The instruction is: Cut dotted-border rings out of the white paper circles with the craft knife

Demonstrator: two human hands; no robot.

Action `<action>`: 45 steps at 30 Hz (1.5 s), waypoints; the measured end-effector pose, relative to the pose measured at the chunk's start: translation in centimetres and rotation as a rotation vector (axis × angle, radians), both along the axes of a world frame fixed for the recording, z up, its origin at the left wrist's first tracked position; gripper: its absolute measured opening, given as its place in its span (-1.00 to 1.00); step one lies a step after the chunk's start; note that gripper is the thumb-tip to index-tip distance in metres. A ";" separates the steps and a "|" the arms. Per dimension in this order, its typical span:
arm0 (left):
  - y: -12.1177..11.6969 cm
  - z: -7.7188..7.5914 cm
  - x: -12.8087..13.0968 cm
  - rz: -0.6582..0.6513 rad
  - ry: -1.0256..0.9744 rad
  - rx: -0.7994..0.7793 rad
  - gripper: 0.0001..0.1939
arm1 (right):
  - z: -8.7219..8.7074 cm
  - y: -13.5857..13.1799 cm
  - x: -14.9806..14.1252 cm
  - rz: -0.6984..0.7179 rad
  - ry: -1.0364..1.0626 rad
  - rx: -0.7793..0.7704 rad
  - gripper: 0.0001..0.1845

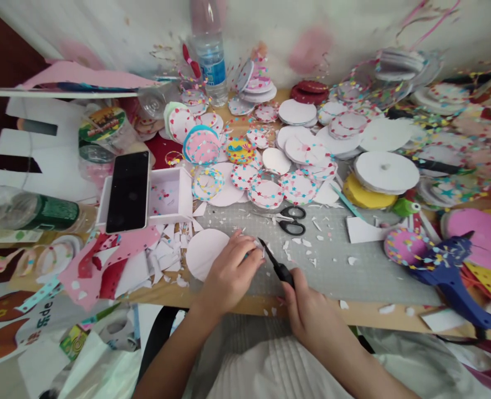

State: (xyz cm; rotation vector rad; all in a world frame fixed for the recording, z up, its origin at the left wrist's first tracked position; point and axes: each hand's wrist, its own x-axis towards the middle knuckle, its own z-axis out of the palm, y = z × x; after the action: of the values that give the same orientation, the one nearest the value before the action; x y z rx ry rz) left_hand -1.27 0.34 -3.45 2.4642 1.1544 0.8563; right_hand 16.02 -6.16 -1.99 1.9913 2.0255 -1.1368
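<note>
My right hand (307, 307) is wrapped round the black handle of a craft knife (282, 269), whose dark pointed blade slants up and left. The blade tip is close to the fingertips of my left hand (235, 266). Those left fingers are bent and pressed together over the grey cutting mat (328, 271); a little white shows at their tips, too small to name. A white round disc (206, 252) lies flat beside my left hand, its right edge hidden behind it. Black-handled scissors (292, 220) rest on the mat just beyond both hands.
Decorated round discs (266, 193) crowd the back of the table. A phone (128, 191) leans on a white box (168, 194) at left, near paper scraps (162, 255). A blue glue gun (457, 282) lies at right. A water bottle (212, 66) stands behind.
</note>
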 end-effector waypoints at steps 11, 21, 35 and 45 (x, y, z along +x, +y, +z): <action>0.0 -0.3 -0.1 0.086 -0.078 -0.016 -0.93 | 1.1 1.0 -0.7 -0.001 0.042 -0.013 -0.83; 0.0 -0.4 0.1 0.100 -0.128 -0.020 -0.87 | 1.4 1.8 -1.3 -0.013 0.025 -0.042 -0.83; 0.2 -0.1 0.0 0.185 -0.213 -0.081 -0.91 | 0.6 2.3 0.3 -0.009 0.224 0.011 -0.72; -1.2 2.5 0.8 0.196 -0.173 -0.066 -0.88 | 3.3 -0.1 2.4 -0.004 0.236 0.167 -0.57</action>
State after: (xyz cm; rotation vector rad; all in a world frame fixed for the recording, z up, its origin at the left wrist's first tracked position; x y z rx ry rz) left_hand -0.52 -0.81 -0.93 2.2016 1.3520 1.0448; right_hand 18.44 -6.21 1.27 2.0192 2.3012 -1.2985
